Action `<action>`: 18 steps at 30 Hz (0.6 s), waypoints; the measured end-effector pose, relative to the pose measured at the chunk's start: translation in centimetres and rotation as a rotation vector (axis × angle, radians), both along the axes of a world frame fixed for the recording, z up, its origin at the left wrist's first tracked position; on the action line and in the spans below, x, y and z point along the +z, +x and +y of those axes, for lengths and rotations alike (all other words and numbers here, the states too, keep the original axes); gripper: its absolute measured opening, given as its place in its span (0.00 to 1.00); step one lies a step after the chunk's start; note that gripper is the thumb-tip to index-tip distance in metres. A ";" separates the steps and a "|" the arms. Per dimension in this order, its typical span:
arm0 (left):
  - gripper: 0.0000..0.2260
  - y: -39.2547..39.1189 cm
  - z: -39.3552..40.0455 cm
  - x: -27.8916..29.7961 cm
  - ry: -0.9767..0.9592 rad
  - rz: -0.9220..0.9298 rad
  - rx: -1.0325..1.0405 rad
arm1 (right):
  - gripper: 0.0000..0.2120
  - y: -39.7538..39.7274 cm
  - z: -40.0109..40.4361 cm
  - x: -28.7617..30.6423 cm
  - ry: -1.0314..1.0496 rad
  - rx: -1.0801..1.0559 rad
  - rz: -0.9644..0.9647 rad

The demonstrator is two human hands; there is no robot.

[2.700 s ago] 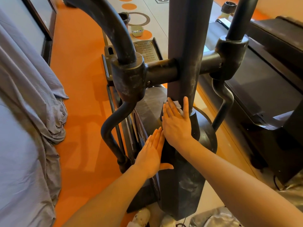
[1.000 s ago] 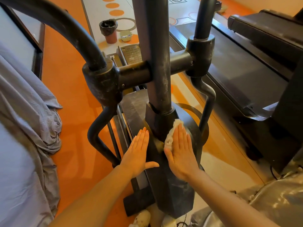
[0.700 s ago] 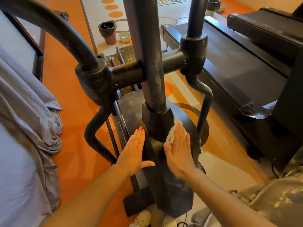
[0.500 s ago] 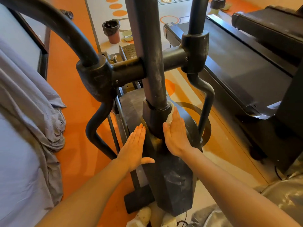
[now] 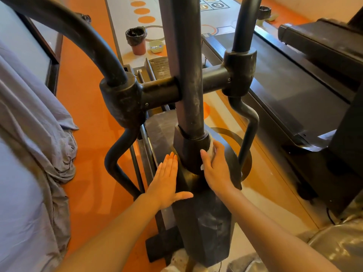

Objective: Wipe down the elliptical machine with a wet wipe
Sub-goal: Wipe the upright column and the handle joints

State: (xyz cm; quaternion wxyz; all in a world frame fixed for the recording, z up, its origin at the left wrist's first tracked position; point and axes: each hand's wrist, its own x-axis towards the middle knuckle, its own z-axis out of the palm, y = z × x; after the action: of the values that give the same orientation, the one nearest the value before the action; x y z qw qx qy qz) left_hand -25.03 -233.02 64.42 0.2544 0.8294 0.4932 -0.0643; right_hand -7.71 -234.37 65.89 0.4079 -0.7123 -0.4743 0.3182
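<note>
White wipe [image 5: 210,149] pressed vs dusty black elliptical [image 5: 189,79] collar.

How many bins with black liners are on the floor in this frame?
2: one bin left of the central post, beside a small tray; another far right behind the treadmill. Others may be hidden.

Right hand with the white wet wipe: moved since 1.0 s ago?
Yes. The right hand and white wet wipe slid up the black shroud, closer to the black collar ringing the upright post.
</note>
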 end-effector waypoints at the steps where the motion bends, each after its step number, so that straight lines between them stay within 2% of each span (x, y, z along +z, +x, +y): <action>1: 0.57 0.1 -0.1 -0.1 0.009 -0.004 0.006 | 0.24 -0.5 0.7 -0.1 0.028 -0.005 -0.008; 4: 0.57 0.2 0.1 -0.1 0.033 -0.016 0.013 | 0.26 -1.2 1.8 -0.1 0.070 -0.036 -0.024; 6: 0.59 0.5 0.5 -0.2 0.041 0.000 0.005 | 0.30 -1.1 2.0 -0.2 0.061 -0.077 0.130; 8: 0.60 0.7 0.8 -0.3 0.035 0.008 0.007 | 0.34 -1.1 2.1 -0.9 0.078 -0.112 0.195; 12: 0.62 0.5 0.9 -0.7 0.045 -0.021 0.018 | 0.28 -1.9 -0.3 -2.0 0.137 -0.034 0.102; 18: 0.62 0.8 0.9 -0.6 0.048 -0.034 0.004 | 0.27 -1.5 -1.4 -1.8 0.107 0.026 -0.048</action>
State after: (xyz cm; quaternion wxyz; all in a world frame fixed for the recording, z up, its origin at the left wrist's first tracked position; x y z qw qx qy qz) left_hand -24.23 -232.09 63.85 0.2431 0.8351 0.4920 -0.0378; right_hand -9.20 -235.82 64.06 0.4298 -0.6908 -0.5093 0.2806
